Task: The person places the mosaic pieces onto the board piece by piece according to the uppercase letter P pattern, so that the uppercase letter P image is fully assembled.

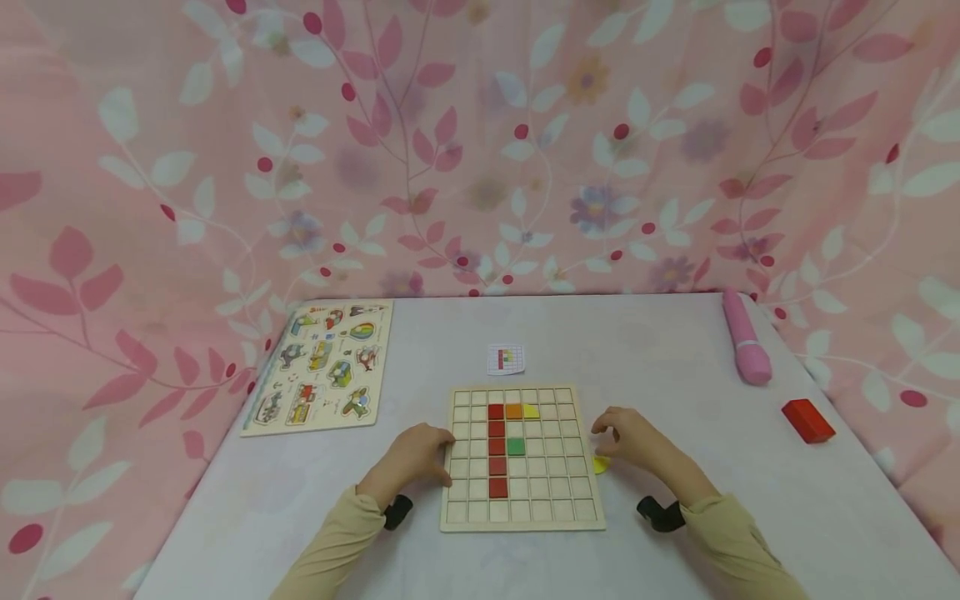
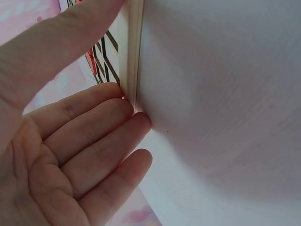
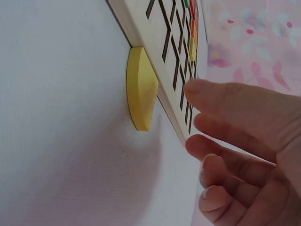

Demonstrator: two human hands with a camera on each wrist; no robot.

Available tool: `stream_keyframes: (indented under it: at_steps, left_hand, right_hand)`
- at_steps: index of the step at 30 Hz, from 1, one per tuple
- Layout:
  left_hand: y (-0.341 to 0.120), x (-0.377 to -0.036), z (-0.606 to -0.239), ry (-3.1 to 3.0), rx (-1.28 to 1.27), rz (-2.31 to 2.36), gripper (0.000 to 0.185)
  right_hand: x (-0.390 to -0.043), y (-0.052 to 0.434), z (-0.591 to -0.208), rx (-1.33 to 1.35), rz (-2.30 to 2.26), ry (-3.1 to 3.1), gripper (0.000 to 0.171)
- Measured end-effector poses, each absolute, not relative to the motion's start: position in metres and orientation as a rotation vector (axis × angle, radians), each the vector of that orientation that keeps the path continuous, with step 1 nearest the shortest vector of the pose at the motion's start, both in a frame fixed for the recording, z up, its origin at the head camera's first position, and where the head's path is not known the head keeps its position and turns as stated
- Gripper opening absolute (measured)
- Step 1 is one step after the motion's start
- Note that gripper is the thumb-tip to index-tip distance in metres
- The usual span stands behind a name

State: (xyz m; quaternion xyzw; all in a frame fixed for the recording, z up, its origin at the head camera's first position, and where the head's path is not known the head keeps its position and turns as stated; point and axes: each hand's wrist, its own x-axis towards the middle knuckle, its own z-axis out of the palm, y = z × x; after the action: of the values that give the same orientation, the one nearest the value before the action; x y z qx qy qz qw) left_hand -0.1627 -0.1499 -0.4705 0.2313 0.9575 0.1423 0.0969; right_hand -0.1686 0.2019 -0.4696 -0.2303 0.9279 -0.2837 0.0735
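A wooden grid board (image 1: 555, 490) lies on the table. Red squares (image 1: 498, 467) run down one column, with an orange square (image 1: 513, 412) and a yellow piece (image 1: 531, 412) at the top and a green square (image 1: 516, 447) lower down. My left hand (image 1: 414, 458) touches the board's left edge, its fingers nearly straight in the left wrist view. Beside the right edge hovers my right hand (image 1: 633, 437), fingers loosely bent around nothing. Below it a yellow quarter-round piece (image 3: 142, 89) lies on the table against the board's side.
A small pattern card (image 1: 506, 359) lies beyond the board. To the left is a wooden picture puzzle (image 1: 322, 367). On the right are a pink cylindrical object (image 1: 746, 342) and a red block (image 1: 808, 421). Floral cloth (image 1: 480, 167) hangs behind the table.
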Motion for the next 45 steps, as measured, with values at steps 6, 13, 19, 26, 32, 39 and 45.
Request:
stream_keyframes:
  at_steps: [6, 13, 19, 26, 32, 39, 45]
  left_hand:
    - [-0.15, -0.163, -0.469, 2.831, 0.679, 0.405, 0.058]
    - [-0.15, -0.163, -0.469, 2.835, 0.675, 0.405, 0.058]
    - [-0.149, -0.165, -0.469, 2.833, 0.666, 0.395, 0.058]
    - [-0.149, -0.164, -0.469, 2.83, 0.668, 0.398, 0.058]
    - [-0.149, -0.164, -0.469, 2.833, 0.68, 0.398, 0.058]
    - [-0.15, -0.163, -0.47, 2.827, 0.688, 0.42, 0.057]
    - [-0.15, -0.164, -0.47, 2.824, 0.679, 0.444, 0.057]
  right_hand:
    - [-0.162, 0.202, -0.474, -0.679, -0.936, 2.694, 0.027]
    - [-0.158, 0.203, -0.478, -0.69, -0.957, 2.648, 0.025]
    - [-0.158, 0.202, -0.482, -0.734, -0.961, 2.652, 0.023]
    - [-0.158, 0.202, -0.483, -0.807, -0.915, 2.68, 0.02]
    - [-0.161, 0.202, -0.479, -0.823, -0.884, 2.702, 0.019]
    - [-0.164, 0.199, -0.478, -0.817, -0.852, 2.727, 0.02]
    - [-0.168, 0.192, -0.474, -0.968, -0.869, 2.766, 0.021]
